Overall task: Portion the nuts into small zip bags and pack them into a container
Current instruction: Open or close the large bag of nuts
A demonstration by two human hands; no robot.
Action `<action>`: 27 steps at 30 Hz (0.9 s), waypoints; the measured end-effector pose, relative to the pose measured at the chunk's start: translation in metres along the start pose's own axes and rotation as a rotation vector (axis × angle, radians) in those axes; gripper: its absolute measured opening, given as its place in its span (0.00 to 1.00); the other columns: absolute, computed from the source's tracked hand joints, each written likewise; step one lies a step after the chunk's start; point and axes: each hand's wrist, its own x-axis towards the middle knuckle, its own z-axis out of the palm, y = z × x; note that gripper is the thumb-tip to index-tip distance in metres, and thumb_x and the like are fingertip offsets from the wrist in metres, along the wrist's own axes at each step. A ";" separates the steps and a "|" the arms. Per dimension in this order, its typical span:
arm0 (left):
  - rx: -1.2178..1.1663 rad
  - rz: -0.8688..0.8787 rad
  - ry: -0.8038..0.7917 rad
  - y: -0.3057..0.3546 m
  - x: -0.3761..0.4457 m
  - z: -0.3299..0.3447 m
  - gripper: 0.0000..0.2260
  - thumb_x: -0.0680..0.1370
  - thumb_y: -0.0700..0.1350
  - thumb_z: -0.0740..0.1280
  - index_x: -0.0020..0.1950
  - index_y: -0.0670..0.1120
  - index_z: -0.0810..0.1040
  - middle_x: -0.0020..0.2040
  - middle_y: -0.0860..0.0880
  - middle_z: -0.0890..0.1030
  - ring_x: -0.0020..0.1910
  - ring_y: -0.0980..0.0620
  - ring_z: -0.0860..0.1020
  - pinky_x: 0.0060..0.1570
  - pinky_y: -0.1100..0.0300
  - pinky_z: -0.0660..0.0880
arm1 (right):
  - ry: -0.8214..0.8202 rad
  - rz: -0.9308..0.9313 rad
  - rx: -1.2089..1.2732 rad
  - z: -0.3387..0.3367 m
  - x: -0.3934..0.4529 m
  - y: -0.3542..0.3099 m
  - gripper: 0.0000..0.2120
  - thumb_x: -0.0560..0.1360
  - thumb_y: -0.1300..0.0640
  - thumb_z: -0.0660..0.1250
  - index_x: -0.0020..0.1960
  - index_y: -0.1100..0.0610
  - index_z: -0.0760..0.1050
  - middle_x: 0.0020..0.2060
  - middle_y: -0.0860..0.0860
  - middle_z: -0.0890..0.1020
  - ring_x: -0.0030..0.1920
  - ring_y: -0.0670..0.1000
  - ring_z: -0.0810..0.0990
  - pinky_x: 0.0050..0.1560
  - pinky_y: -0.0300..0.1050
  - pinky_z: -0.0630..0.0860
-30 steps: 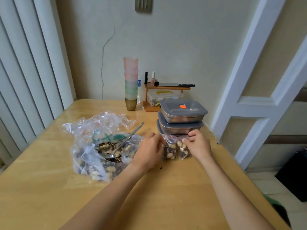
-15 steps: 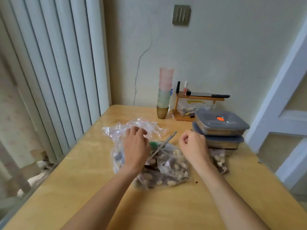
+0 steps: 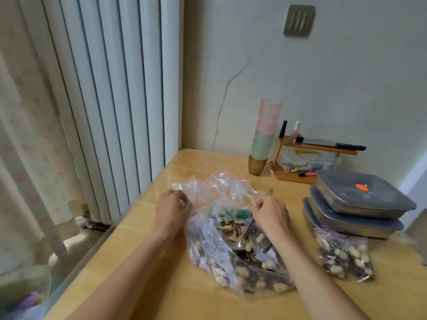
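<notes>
Spreading: both hands were at the mouth of the big bag point(image 3: 231, 236), centre of frame, prob. to pull it wide for the next scoop.
L hand: left hand point(image 3: 172, 210) sat at the bag's left rim, fingers curled and pinching the clear film; pulled outward, it kept that side taut.
R hand: right hand point(image 3: 271, 213) was at the right rim, fingers curled too. It seemed to pinch plastic, but the spoon point(image 3: 269, 191) handle poked out just above the knuckles, so I couldn't tell if it held film, handle or both.
Nuts: nuts point(image 3: 233, 227), pale kernels mixed w/ striped seeds, lay loose in the big bag, heaped toward its near end; that weight likely anchored the bag while the rim got tugged.
Inner bags: clear bags w/ nuts seemed to lie inside the big one under the R wrist; edges too blurred to count.
Done bags: two filled zip bags point(image 3: 344, 257) lay side by side at lower right, touching, just in front of the boxes, prob. parked near where they'd be packed.
Boxes: lidded boxes point(image 3: 360, 204) were stacked at right, top lid w/ an orange dot; all shut, so packing hadn't begun.
Table: wooden table point(image 3: 161, 285) carried everything.
Back: cup stack point(image 3: 265, 135) and small shelf point(image 3: 309, 155) stood by the wall, upper right of centre, well apart from the work.
Stage: early, approx.; more portions needed, I'd judge.
</notes>
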 end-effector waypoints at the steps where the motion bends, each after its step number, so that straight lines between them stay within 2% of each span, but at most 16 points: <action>1: -0.065 -0.020 0.051 0.002 -0.001 -0.002 0.02 0.76 0.45 0.71 0.43 0.49 0.80 0.45 0.50 0.79 0.44 0.52 0.77 0.43 0.61 0.71 | 0.025 -0.014 0.022 0.003 0.002 -0.003 0.08 0.82 0.56 0.65 0.58 0.49 0.81 0.51 0.51 0.81 0.40 0.52 0.75 0.31 0.40 0.68; 3: -0.198 -0.051 0.106 0.009 -0.001 -0.010 0.04 0.75 0.42 0.69 0.41 0.47 0.76 0.39 0.50 0.78 0.38 0.55 0.74 0.34 0.67 0.67 | 0.097 -0.053 0.081 0.007 0.005 -0.009 0.08 0.81 0.57 0.66 0.57 0.50 0.82 0.52 0.51 0.82 0.43 0.53 0.79 0.38 0.48 0.79; 5: -0.310 -0.052 0.101 0.020 -0.004 -0.019 0.05 0.74 0.40 0.68 0.41 0.44 0.72 0.34 0.50 0.76 0.33 0.54 0.72 0.32 0.64 0.69 | 0.146 -0.087 0.155 0.009 0.006 -0.017 0.06 0.80 0.57 0.67 0.51 0.50 0.82 0.50 0.50 0.82 0.44 0.54 0.81 0.43 0.54 0.83; 7: -0.383 -0.030 0.092 0.032 -0.008 -0.028 0.05 0.75 0.39 0.68 0.43 0.44 0.72 0.34 0.50 0.75 0.33 0.51 0.74 0.34 0.57 0.73 | 0.159 -0.163 0.269 0.009 0.008 -0.025 0.08 0.80 0.57 0.67 0.45 0.50 0.82 0.46 0.49 0.83 0.46 0.52 0.80 0.46 0.51 0.81; 8: -0.412 -0.019 0.089 0.038 -0.010 -0.032 0.05 0.75 0.39 0.68 0.44 0.44 0.72 0.35 0.49 0.75 0.34 0.50 0.75 0.35 0.56 0.73 | 0.157 -0.204 0.330 0.008 0.006 -0.029 0.09 0.79 0.57 0.67 0.43 0.51 0.83 0.43 0.48 0.84 0.47 0.51 0.81 0.47 0.48 0.78; 10: -0.521 -0.010 0.063 0.052 -0.014 -0.037 0.05 0.76 0.38 0.68 0.45 0.45 0.73 0.36 0.46 0.78 0.37 0.47 0.81 0.34 0.61 0.74 | 0.154 -0.249 0.429 0.003 0.001 -0.036 0.10 0.79 0.57 0.67 0.42 0.55 0.85 0.41 0.47 0.85 0.49 0.50 0.80 0.50 0.46 0.75; 12: -0.603 -0.006 0.024 0.066 -0.019 -0.040 0.05 0.77 0.39 0.68 0.47 0.46 0.73 0.38 0.43 0.81 0.37 0.50 0.84 0.34 0.67 0.73 | 0.148 -0.258 0.506 -0.001 -0.005 -0.040 0.13 0.80 0.55 0.66 0.42 0.55 0.86 0.41 0.45 0.84 0.51 0.50 0.79 0.54 0.48 0.75; 14: -0.561 0.047 0.027 0.078 -0.024 -0.041 0.05 0.78 0.41 0.69 0.48 0.49 0.75 0.36 0.48 0.81 0.34 0.55 0.81 0.33 0.67 0.72 | 0.123 -0.244 0.588 -0.004 -0.010 -0.041 0.15 0.82 0.50 0.64 0.42 0.50 0.86 0.44 0.43 0.83 0.52 0.48 0.79 0.57 0.48 0.74; 18: -0.415 0.186 -0.008 0.092 -0.033 -0.037 0.04 0.77 0.44 0.71 0.44 0.51 0.77 0.29 0.56 0.75 0.29 0.60 0.72 0.31 0.68 0.67 | 0.068 -0.252 0.668 -0.015 -0.018 -0.033 0.18 0.82 0.39 0.63 0.45 0.48 0.86 0.48 0.43 0.82 0.52 0.42 0.79 0.54 0.41 0.72; 20: -0.388 0.224 -0.049 0.100 -0.037 -0.034 0.04 0.76 0.45 0.71 0.43 0.51 0.78 0.29 0.59 0.74 0.30 0.60 0.71 0.32 0.68 0.65 | 0.030 -0.277 0.651 -0.018 -0.019 -0.030 0.14 0.79 0.40 0.68 0.45 0.48 0.85 0.48 0.41 0.81 0.52 0.40 0.78 0.52 0.36 0.71; 22: -0.365 0.252 -0.126 0.111 -0.037 -0.034 0.03 0.76 0.46 0.71 0.46 0.50 0.79 0.32 0.57 0.73 0.32 0.59 0.71 0.32 0.68 0.66 | 0.026 -0.280 0.641 -0.019 -0.018 -0.029 0.09 0.78 0.44 0.72 0.45 0.48 0.85 0.47 0.40 0.81 0.51 0.38 0.78 0.49 0.31 0.70; 24: -0.317 0.256 -0.242 0.122 -0.033 -0.035 0.09 0.74 0.47 0.73 0.50 0.49 0.77 0.38 0.53 0.75 0.35 0.58 0.73 0.35 0.65 0.71 | 0.059 -0.259 0.650 -0.020 -0.015 -0.028 0.09 0.78 0.47 0.72 0.43 0.50 0.86 0.42 0.42 0.84 0.47 0.39 0.80 0.47 0.35 0.73; 27: -0.360 0.193 -0.469 0.130 -0.027 -0.036 0.18 0.70 0.44 0.76 0.55 0.49 0.73 0.46 0.49 0.75 0.40 0.52 0.76 0.44 0.51 0.79 | 0.038 -0.190 0.635 -0.021 -0.008 -0.026 0.16 0.79 0.46 0.70 0.39 0.56 0.84 0.33 0.47 0.83 0.38 0.47 0.79 0.41 0.44 0.73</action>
